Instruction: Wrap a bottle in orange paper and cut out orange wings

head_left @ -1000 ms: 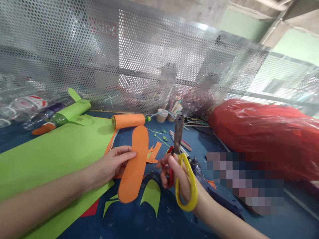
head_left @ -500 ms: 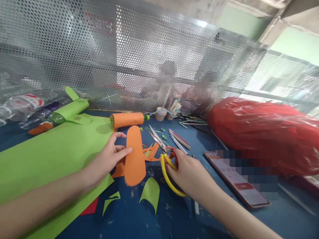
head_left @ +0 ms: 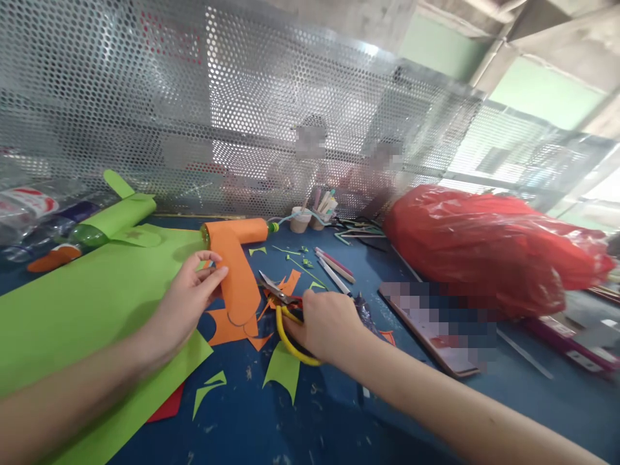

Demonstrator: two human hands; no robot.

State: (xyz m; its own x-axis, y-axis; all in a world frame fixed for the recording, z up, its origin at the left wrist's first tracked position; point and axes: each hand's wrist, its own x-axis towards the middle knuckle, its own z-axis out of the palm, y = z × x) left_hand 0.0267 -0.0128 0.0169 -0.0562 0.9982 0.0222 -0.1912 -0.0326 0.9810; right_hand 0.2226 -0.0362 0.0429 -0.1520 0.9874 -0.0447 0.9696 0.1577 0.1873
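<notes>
Between the thumb and fingers of my left hand (head_left: 186, 300) is the left edge of an orange paper strip (head_left: 237, 281), which has a rounded lower end. My right hand (head_left: 329, 323) grips the yellow and red handles of a pair of scissors (head_left: 278, 294); the blades point up and left, just right of the strip. Orange paper scraps (head_left: 227, 326) lie beneath and beside the strip. Behind it lies a bottle wrapped in orange paper (head_left: 249, 230) with a green cap. A green paper piece (head_left: 285, 371) is below the scissors.
A large green sheet (head_left: 97, 310) covers the left of the blue table (head_left: 252, 413). A green-wrapped bottle (head_left: 116, 219) and clear bottles (head_left: 24, 206) lie behind it. Markers (head_left: 334, 266), a phone (head_left: 426, 323), cups of pens (head_left: 300, 219) and a red plastic bag (head_left: 475, 245) are farther right.
The orange strip has moved left and tilted in my left hand. My right hand and the scissors have shifted left and the blades are closer together. The view has turned slightly right.
</notes>
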